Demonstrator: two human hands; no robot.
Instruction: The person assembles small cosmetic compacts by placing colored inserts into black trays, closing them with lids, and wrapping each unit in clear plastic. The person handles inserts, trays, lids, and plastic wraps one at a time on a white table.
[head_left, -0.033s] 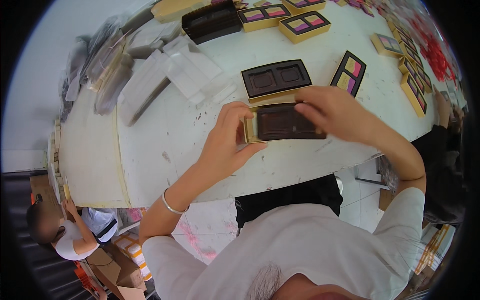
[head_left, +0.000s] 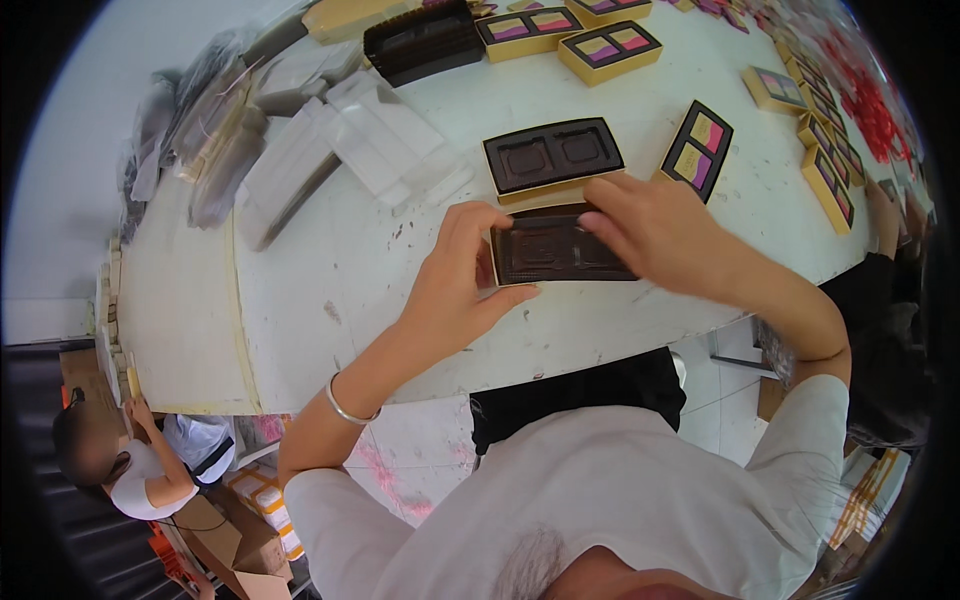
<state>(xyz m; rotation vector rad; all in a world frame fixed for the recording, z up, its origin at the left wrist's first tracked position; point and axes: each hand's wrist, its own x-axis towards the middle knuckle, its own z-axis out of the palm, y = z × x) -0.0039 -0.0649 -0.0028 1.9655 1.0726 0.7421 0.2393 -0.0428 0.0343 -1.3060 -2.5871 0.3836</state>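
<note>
My left hand (head_left: 450,275) grips the left end of a small gold box (head_left: 493,262), fingers over the far side and thumb along the near edge. A dark brown plastic tray insert (head_left: 535,250) lies over the box, its right part covered by my right hand (head_left: 660,235). That hand pinches the insert's far right part with curled fingers. Just beyond stands another gold box holding a dark insert (head_left: 553,158) with two bare wells. To its right is a gold box with pink and purple pieces (head_left: 698,150) in its insert.
A stack of dark inserts (head_left: 422,45) stands at the back. Clear plastic sleeves (head_left: 385,140) are piled to the left. Filled gold boxes (head_left: 610,50) sit at the back, and more line the right side near red ribbon (head_left: 872,110). Another person (head_left: 150,465) sits at the lower left.
The insert has shifted left, covering the bare gold strip at the box's left end. My right hand has moved slightly left with it; my left hand stays almost in place.
</note>
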